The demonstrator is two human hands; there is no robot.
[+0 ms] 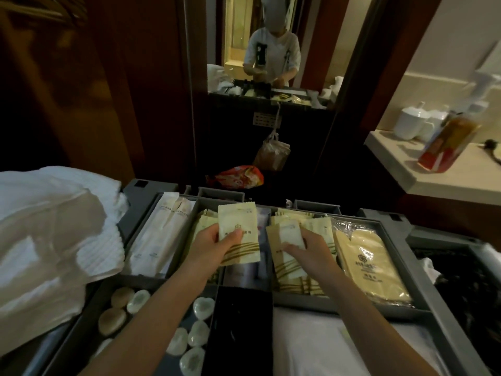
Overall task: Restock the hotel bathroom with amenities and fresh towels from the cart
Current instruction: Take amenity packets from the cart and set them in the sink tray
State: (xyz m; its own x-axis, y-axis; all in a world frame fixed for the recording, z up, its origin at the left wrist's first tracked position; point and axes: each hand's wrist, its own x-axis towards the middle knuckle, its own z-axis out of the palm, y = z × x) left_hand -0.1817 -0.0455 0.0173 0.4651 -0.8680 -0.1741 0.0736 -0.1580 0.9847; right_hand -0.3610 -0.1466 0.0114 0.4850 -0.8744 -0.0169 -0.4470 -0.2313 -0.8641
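the grey cart (423, 270) is standing in front of the person, and its tray is divided into compartments full of amenities. the white towels (54, 240) are lying in a heap on its left side, not yet taken. the pale table (447, 183) is standing to the right, well apart. the left hand (212, 241) is gripping a cream packet (238, 226), thumb on its face, above the middle compartment. the right hand (314, 252) is pinching a small white sachet (291, 236) just over the stacked packets. i judge that the collecting step is going on. the next move is asking for a firm hold while carrying these thin, slippery packets to the table.
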